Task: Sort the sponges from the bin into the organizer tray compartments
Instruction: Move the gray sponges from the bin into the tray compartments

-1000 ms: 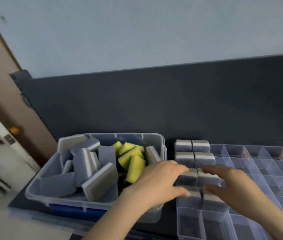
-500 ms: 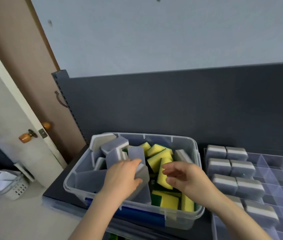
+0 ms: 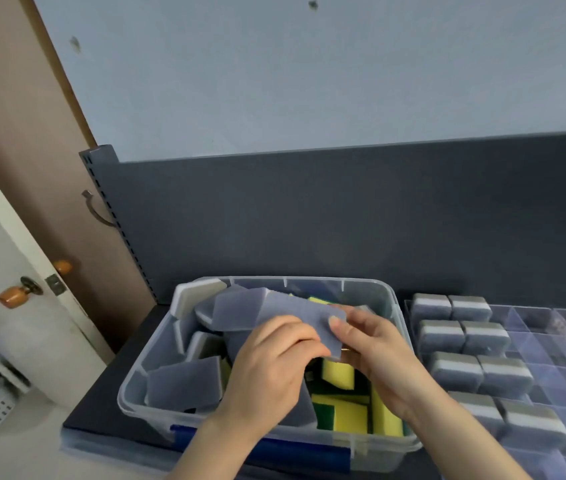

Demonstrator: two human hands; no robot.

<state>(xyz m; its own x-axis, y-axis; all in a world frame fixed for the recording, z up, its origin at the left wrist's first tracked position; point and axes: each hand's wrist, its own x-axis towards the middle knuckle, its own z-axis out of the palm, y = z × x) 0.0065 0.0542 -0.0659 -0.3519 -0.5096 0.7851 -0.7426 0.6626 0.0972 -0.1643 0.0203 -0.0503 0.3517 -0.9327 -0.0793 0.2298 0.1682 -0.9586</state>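
Both hands meet over the bin (image 3: 399,317), sharing one grey sponge (image 3: 300,318) that is held flat above the pile, clear of the sponges below it. The left hand (image 3: 271,370) has its fingers curled round the sponge's near edge; the right hand (image 3: 378,358) pinches the right corner, thumb on top and fingers underneath. In the bin lie more grey pieces (image 3: 184,384) on the left and yellow sponges (image 3: 338,374) (some with a green face) on the right, under the hands. The bin stands on a dark tabletop (image 3: 101,403), just beside the clear tray (image 3: 551,344). Eight grey-and-white sponges (image 3: 440,336) fill the tray's left compartments, two across and four deep. A door knob (image 3: 15,296) shows far left.
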